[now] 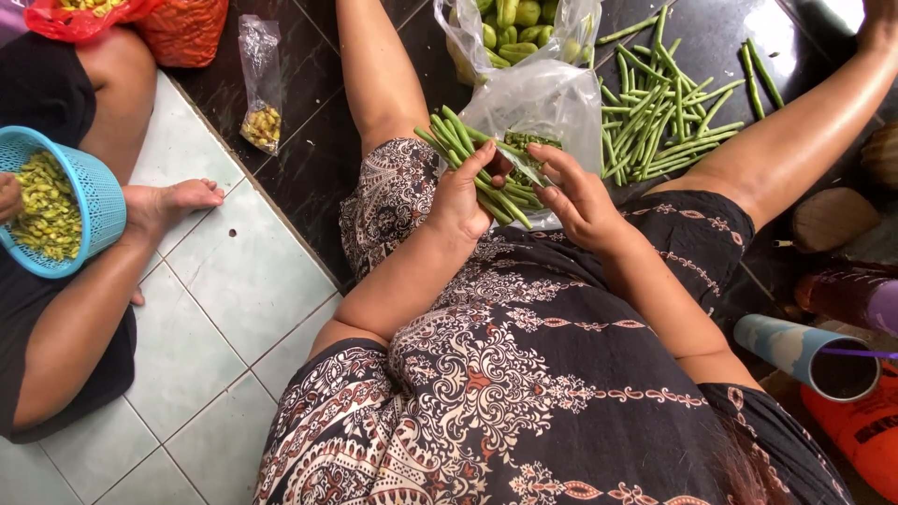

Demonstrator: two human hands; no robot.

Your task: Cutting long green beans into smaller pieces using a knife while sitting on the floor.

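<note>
left hand (pixel 460 201): we see its grip closed round a bundle of long beans (pixel 475 168), ends evened. right hand (pixel 578 198): fingers pinching the bean tips, beside the clear plastic bag (pixel 552 103) lying open just ahead, within reach.

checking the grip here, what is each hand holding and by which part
The left hand grips a bunch of long green beans around its middle. The right hand pinches the ends of the beans nearest it at the fingertips, over a clear plastic bag.
</note>
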